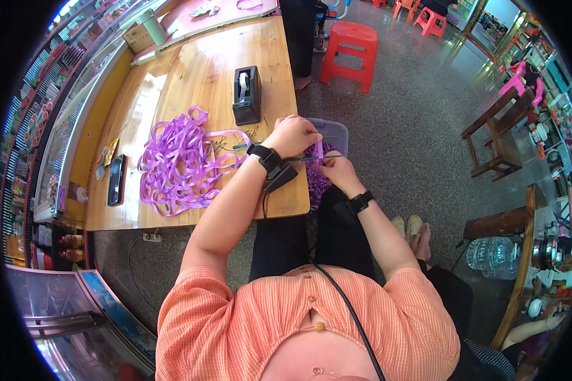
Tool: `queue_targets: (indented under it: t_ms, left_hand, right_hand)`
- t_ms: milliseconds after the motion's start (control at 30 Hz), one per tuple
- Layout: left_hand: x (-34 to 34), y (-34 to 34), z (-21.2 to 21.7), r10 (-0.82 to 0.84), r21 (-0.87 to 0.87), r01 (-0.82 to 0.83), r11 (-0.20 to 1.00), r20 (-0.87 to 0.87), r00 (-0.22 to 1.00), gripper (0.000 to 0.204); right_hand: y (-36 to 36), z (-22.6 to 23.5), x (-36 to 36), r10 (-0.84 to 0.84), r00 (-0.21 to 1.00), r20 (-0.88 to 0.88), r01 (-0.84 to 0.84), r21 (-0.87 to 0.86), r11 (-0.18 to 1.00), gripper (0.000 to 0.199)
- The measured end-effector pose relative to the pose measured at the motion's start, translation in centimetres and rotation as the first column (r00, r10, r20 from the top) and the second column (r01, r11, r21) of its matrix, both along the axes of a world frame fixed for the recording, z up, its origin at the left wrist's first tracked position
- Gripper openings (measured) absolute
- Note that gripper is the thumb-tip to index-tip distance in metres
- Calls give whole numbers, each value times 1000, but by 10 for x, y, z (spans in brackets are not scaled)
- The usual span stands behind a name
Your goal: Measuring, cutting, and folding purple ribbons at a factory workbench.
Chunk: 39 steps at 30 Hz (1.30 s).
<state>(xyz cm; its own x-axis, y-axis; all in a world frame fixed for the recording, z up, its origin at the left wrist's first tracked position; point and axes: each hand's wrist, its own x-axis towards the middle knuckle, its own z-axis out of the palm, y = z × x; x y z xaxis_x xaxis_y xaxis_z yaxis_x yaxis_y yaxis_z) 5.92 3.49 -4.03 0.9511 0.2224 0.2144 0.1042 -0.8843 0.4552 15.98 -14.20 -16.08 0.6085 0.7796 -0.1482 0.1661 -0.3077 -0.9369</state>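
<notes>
Purple ribbon [319, 150] looks pinched by the left hand [292, 136] and right hand [340, 174]; best hold that short span flat, untwisted and lightly taut.

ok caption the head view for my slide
Left hand and right hand hold flat purple ribbon over a translucent plastic bin beside a glossy wooden table.

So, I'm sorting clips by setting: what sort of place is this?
Probably a small shop: packed shelves on the left, a tape dispenser on the table, red stools on the floor.
</notes>
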Motion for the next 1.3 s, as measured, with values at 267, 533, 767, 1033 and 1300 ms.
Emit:
queue_targets:
  t_ms: [267, 533, 767, 1033, 1300]
  left_hand:
    - [-4, 0, 2, -11, -8, 11, 1000, 15, 1000, 28]
    - [0, 1, 1, 10, -35, -11, 999, -22, 1000, 28]
    - [-2, -2, 6, -2, -26, 1, 1000, -13, 1000, 26]
    - [0, 4, -2, 5, -94, -9, 996, -45, 999, 29]
    - [-4, 5, -1, 7, -77, -11, 997, -44, 999, 29]
  right_hand:
    - [-12, 11, -17, 145, 831, -537, -5, 253, 967, 17]
    - [-17, -5, -31, 14, 965, -263, 51, 240, 970, 18]
    - [19, -4, -21, -178, 973, -148, 215, 286, 934, 19]
    - [15, -15, -33, -73, 982, -177, 125, 309, 943, 14]
    - [-47, -4, -61, 45, 942, -331, 56, 288, 956, 14]
